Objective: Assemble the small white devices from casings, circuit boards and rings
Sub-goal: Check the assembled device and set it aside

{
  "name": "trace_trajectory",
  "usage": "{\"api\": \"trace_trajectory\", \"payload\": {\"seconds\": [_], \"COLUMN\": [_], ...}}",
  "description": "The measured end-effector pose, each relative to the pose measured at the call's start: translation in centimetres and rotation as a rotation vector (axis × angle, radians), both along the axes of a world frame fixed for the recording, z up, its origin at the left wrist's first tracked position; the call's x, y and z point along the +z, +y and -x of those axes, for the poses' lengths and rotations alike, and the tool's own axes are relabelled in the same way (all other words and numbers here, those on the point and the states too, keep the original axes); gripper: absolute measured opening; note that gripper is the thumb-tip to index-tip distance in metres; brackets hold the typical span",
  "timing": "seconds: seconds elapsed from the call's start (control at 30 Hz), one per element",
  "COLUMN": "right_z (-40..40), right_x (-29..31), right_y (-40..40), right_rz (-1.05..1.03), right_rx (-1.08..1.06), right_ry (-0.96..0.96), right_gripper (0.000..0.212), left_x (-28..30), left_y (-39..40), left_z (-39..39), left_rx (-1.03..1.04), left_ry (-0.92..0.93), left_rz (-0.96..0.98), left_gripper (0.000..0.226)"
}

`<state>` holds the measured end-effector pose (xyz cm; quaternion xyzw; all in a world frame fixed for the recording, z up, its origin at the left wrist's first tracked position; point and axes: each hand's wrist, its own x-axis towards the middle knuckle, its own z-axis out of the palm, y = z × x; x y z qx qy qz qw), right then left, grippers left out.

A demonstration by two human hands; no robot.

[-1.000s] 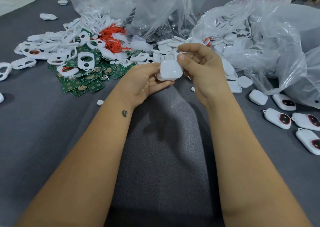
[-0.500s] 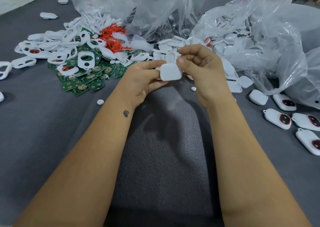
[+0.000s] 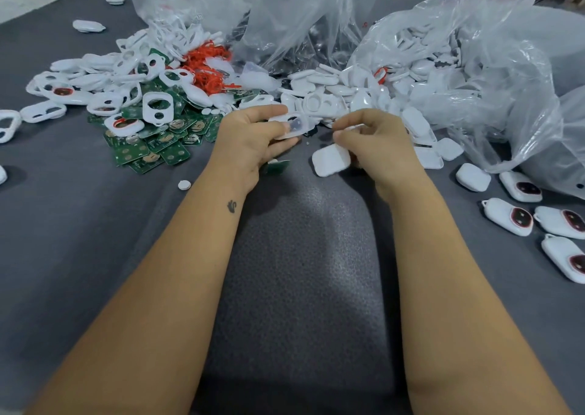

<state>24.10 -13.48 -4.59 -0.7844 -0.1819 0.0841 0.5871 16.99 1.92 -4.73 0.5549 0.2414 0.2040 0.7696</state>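
Here, the left hand grips a casing front with a circuit board beneath, the right hand pinches the casing back above the counter; misalignment risks pinching the board.

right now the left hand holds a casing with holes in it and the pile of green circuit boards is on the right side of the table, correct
Not quite. The left hand does hold a casing with holes, but the pile of green circuit boards lies on the left side of the table, beside that hand, as the head view shows.
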Motion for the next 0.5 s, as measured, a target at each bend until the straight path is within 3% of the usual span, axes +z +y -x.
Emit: {"api": "trace_trajectory", "payload": {"seconds": [0.07,0.27,0.37,0.5], "right_z": [0.3,1.0,1.1,1.1], "right_x": [-0.1,0.1,0.0,0.3], "right_y": [0.5,1.8,1.9,1.8], "right_rz": [0.12,0.027,0.041,-0.01], "right_rx": [-0.019,-0.034,-0.05,-0.114], "right_ry": [-0.098,-0.133,-0.145,-0.148], "right_gripper": [0.017,0.011,0.004,0.014], "left_x": [0.0,0.0,0.0,0.2], "left_y": [0.0,-0.2,-0.4,-0.2], "left_z": [0.0,0.3,0.1,-0.2], "left_rx": [-0.014,-0.142,-0.159,-0.159], "left_ry": [0.006,-0.054,-0.063,-0.046], "left_rz": [-0.029,-0.12,-0.043,0.132], "left_gripper": [0.021,0.023,0.016,0.021]}}
